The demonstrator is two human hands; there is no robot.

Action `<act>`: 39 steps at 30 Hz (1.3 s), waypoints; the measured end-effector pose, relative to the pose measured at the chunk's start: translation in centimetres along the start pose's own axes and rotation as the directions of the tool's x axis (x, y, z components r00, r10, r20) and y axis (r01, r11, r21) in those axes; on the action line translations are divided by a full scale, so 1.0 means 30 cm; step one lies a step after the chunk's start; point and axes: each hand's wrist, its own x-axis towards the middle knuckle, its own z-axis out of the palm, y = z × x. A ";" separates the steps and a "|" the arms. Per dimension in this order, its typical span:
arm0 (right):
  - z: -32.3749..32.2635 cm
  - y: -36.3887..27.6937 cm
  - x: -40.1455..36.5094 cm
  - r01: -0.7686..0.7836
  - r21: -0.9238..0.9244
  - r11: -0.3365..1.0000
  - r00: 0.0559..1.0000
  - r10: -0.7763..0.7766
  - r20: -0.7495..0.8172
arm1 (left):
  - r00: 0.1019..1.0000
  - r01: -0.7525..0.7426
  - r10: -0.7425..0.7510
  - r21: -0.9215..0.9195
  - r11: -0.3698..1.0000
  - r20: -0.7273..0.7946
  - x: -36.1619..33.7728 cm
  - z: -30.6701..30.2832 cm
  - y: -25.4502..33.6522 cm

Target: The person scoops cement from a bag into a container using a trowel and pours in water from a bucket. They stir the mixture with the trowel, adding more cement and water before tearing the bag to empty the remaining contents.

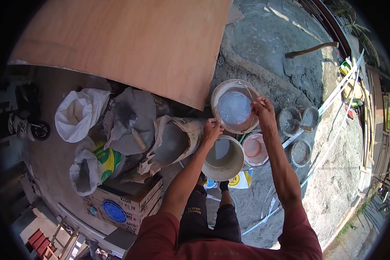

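Observation:
Both hands hold a round bucket (235, 106) with whitish, cloudy liquid inside and a thin wire handle. My left hand (213, 130) is closed on its near left rim. My right hand (263, 107) grips the right rim, near the handle. Just below, closer to my body, stands a second bucket (223, 158) with greyish liquid in it, partly beneath the first. A smaller bucket (255, 149) with a pinkish inside stands to its right.
Small buckets (300, 153) stand at the right. An open paper sack (173, 143) of grey powder and a white sack (80, 113) lie left. A plywood sheet (130, 43) covers the upper left. A wooden handle (312, 50) sticks out of wet grey mortar (268, 43).

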 end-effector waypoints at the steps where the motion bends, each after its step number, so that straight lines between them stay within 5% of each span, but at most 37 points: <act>1: 0.008 -0.026 -0.033 -0.007 0.036 0.999 1.000 0.007 -0.002 | 0.999 -0.005 0.007 -0.051 0.999 0.033 -0.045 -0.009 0.002; 3: 0.055 -0.126 -0.122 -0.047 0.066 0.997 0.999 0.047 0.000 | 0.997 -0.004 0.022 -0.232 0.973 0.074 -0.149 -0.024 0.025; 5: 0.077 -0.216 -0.201 -0.040 0.095 0.995 0.999 0.039 0.008 | 0.991 0.051 -0.028 -0.178 0.983 0.130 -0.281 -0.073 0.114; 8: 0.067 -0.331 -0.309 -0.042 0.096 0.994 0.996 0.034 0.081 | 0.938 -0.302 0.286 -0.059 0.951 -0.198 -0.395 -0.205 0.176; 10: 0.063 -0.400 -0.387 -0.023 0.074 0.997 0.996 0.016 0.089 | 0.759 -0.423 0.385 0.052 0.905 -0.526 -0.431 -0.386 0.239; 11: 0.064 -0.425 -0.422 -0.037 0.062 0.997 0.995 0.031 0.098 | 0.600 -0.449 0.432 0.163 0.878 -0.673 -0.393 -0.499 0.216; 12: 0.066 -0.448 -0.460 -0.052 0.048 0.997 0.993 0.047 0.105 | 0.495 -0.416 0.441 0.241 0.877 -0.749 -0.401 -0.592 0.256; 15: 0.115 -0.500 -0.563 -0.032 -0.016 0.999 0.989 0.034 0.142 | 0.305 0.144 0.426 0.484 0.863 -0.851 -0.314 -0.810 0.188; 16: 0.131 -0.515 -0.587 -0.008 -0.028 1.000 0.987 0.012 0.158 | 0.294 0.123 0.417 0.467 0.876 -0.860 -0.300 -0.845 0.190; 18: 0.157 -0.535 -0.631 -0.017 -0.044 0.999 0.971 0.027 0.236 | 0.465 0.403 0.278 0.480 0.779 -0.841 -0.267 -0.899 0.172; 22: 0.213 -0.563 -0.707 -0.055 -0.095 0.994 0.953 0.081 0.291 | 0.553 0.409 0.215 0.487 0.772 -0.805 -0.153 -0.964 0.088; 25: 0.242 -0.563 -0.737 -0.064 -0.148 0.987 0.922 0.116 0.370 | 0.544 0.307 0.236 0.453 0.837 -0.805 -0.147 -0.992 0.077; 27: 0.296 -0.566 -0.769 -0.073 -0.187 0.980 0.942 0.130 0.311 | 0.689 -0.009 0.129 0.170 0.985 -0.713 -0.233 -0.987 0.098; 29: 0.319 -0.559 -0.779 -0.118 -0.188 0.975 0.925 0.177 0.336 | 0.761 -0.267 0.190 -0.032 0.963 -0.620 -0.349 -0.964 0.107; 31: 0.344 -0.525 -0.794 -0.112 -0.166 0.980 0.925 0.164 0.342 | 0.858 -0.319 0.108 -0.355 0.879 -0.502 -0.495 -0.930 0.126; 34: 0.379 -0.492 -0.823 -0.106 -0.144 0.984 0.905 0.156 0.395 | 0.901 -0.323 0.074 -0.548 0.772 -0.427 -0.731 -0.822 0.139; 39: 0.423 -0.424 -0.875 -0.003 -0.162 0.987 0.886 0.078 0.457 | 0.896 -0.323 0.112 -0.456 0.829 -0.430 -0.989 -0.572 0.090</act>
